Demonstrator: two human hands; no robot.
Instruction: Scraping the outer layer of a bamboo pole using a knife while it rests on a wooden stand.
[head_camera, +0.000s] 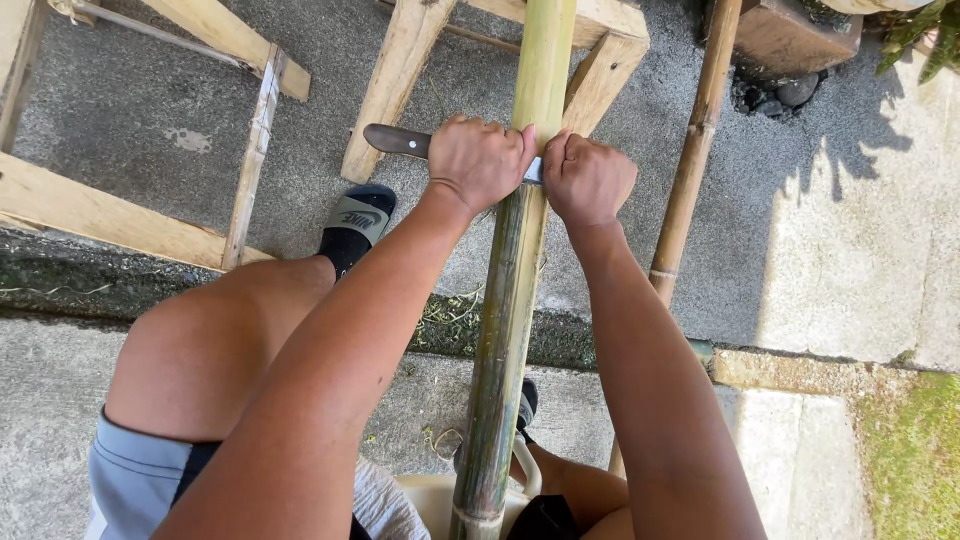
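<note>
A long green bamboo pole (508, 300) runs from between my knees up to the top of the view. A knife with a dark wooden handle (396, 141) lies crosswise on the pole. My left hand (478, 160) is closed around the handle end, left of the pole. Right of the pole, my right hand (588, 178) grips the blade's far end. A short strip of metal blade (533, 170) shows between the two fists. Above the knife the pole looks pale and scraped; below it the skin is darker green.
A wooden frame (395, 85) of pale beams stands on the concrete at the top left, under the pole. A thinner brown bamboo stick (690, 170) leans to the right. My left foot wears a black sandal (355, 225). Grass (915, 450) edges the lower right.
</note>
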